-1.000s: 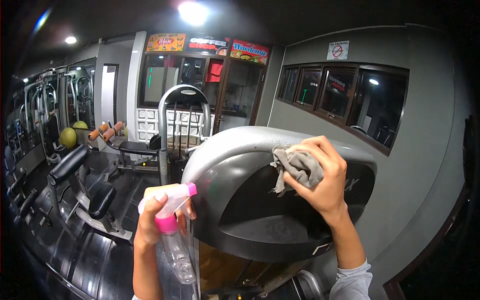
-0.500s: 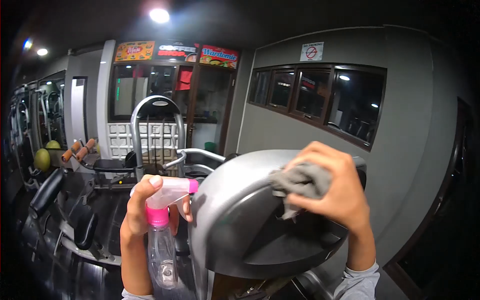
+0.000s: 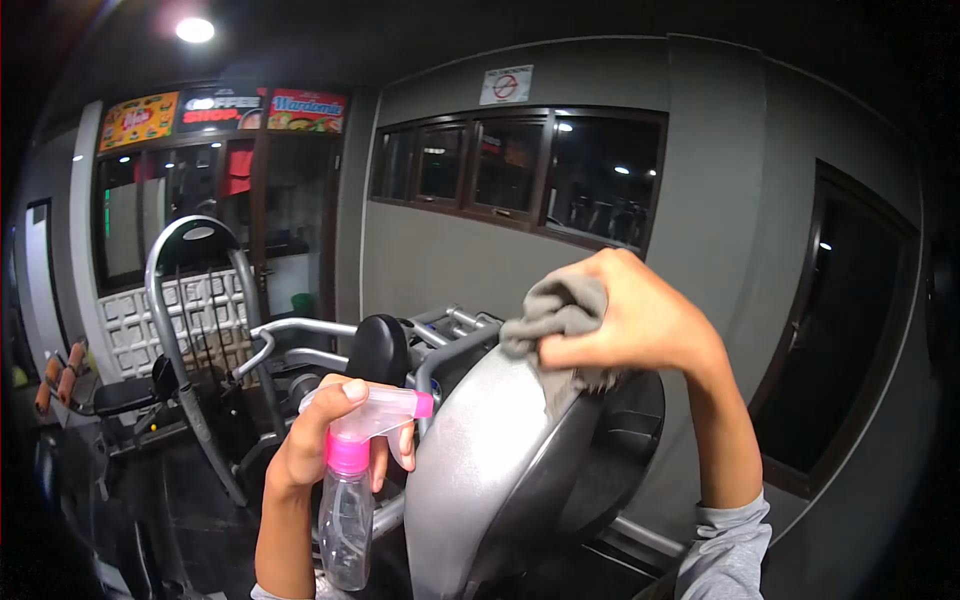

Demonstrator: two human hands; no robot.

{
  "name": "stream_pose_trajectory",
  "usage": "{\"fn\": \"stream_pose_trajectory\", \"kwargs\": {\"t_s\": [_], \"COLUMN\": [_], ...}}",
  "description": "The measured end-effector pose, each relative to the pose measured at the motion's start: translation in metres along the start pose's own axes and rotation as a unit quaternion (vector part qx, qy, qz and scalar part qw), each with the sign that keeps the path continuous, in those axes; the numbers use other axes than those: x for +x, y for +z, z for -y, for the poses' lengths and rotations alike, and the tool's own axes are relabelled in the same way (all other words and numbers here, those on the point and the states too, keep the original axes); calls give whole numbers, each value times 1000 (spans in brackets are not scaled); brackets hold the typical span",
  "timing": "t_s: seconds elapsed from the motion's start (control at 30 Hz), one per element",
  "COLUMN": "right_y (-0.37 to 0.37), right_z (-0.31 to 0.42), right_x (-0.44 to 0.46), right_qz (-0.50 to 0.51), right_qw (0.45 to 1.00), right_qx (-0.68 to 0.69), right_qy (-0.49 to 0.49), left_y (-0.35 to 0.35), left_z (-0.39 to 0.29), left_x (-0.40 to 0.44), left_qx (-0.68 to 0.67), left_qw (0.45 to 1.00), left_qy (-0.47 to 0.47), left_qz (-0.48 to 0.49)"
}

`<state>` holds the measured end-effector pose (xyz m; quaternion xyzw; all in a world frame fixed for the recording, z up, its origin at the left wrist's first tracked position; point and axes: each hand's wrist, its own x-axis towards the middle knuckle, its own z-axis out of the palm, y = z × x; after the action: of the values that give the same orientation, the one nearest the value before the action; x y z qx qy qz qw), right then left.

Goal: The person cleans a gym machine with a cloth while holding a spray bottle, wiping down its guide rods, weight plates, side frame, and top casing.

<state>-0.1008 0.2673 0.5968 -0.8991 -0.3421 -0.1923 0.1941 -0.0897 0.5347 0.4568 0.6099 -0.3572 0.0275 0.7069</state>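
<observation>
My left hand (image 3: 318, 430) is wrapped round the neck of a clear spray bottle (image 3: 347, 530) with a pink collar and pink nozzle tip, held upright to the left of the machine. My right hand (image 3: 635, 315) grips a crumpled grey cloth (image 3: 562, 318) at the top of the machine's silver cover (image 3: 480, 430). Part of the cloth hangs down over the cover's edge, where silver meets black. The palm side of my right hand is partly hidden behind the cloth.
Behind the cover are a black pad (image 3: 378, 350) and silver tubes (image 3: 305, 326). A cable machine (image 3: 160, 290) stands at the left, before shop windows with signs. A grey wall (image 3: 420, 250) with windows runs behind; a dark door (image 3: 830, 330) is at the right.
The view has swung right, and the machine's cover now shows more from its end. My right hand and the cloth have moved along the cover to its top edge. The bottle stays in my left hand.
</observation>
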Motion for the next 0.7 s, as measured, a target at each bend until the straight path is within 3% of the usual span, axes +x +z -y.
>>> {"fn": "stream_pose_trajectory", "kwargs": {"t_s": [0.1,0.3,0.37,0.5,0.67,0.7], "right_y": [-11,-4,4,17,-1,-7], "right_z": [-14,-12,-11,24,-1,-13], "right_x": [11,40,51,43,38,36], "right_qz": [20,50,82,119,109,93], "right_qw": [987,973,970,983,990,984], "right_qx": [-67,-181,-220,-131,-88,-132], "right_qy": [146,130,59,-44,23,67], "left_y": [-5,-14,-15,-14,-10,-10], "left_z": [12,20,25,38,42,43], "left_x": [6,7,7,9,8,7], "left_qx": [-42,-50,-72,-116,-165,-182], "left_qw": [999,996,993,989,983,981], "left_qy": [9,8,11,16,-2,-13], "left_qz": [18,75,89,87,73,62]}}
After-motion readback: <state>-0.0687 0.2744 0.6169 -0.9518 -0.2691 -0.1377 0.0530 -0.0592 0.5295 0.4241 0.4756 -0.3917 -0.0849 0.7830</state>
